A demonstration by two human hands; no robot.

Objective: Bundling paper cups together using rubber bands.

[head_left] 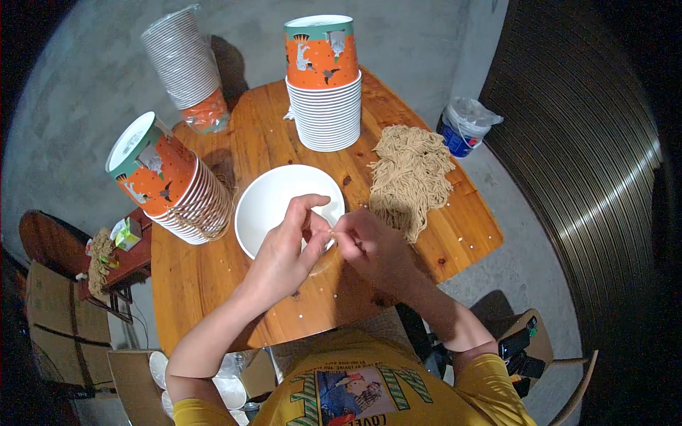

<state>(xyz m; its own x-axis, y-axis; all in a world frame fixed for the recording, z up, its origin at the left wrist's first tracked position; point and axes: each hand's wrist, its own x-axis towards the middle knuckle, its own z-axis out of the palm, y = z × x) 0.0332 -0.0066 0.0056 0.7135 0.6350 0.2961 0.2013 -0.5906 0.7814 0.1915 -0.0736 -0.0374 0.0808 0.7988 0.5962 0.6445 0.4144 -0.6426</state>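
My left hand (288,241) and my right hand (373,248) meet fingertip to fingertip over the near right rim of a round white container (245,213). Thumbs and forefingers are pinched together on something pale and tiny, too small to name; a faint thin curve shows just beneath. Right of the hands lies a heap of tan cord (412,174). Behind the white container stands a tall stack of upturned orange-and-white paper buckets (327,106). A second bucket stack (163,177) stands to the left, with tan cord loops (202,213) draped on its rims.
Everything stands on a wooden table (213,291) dotted with white specks. At the back left is a plastic-wrapped bucket stack (181,60). On the floor are a blue-and-white pail (465,128) and cardboard (131,387). A low side table at left holds a tissue pack (126,234).
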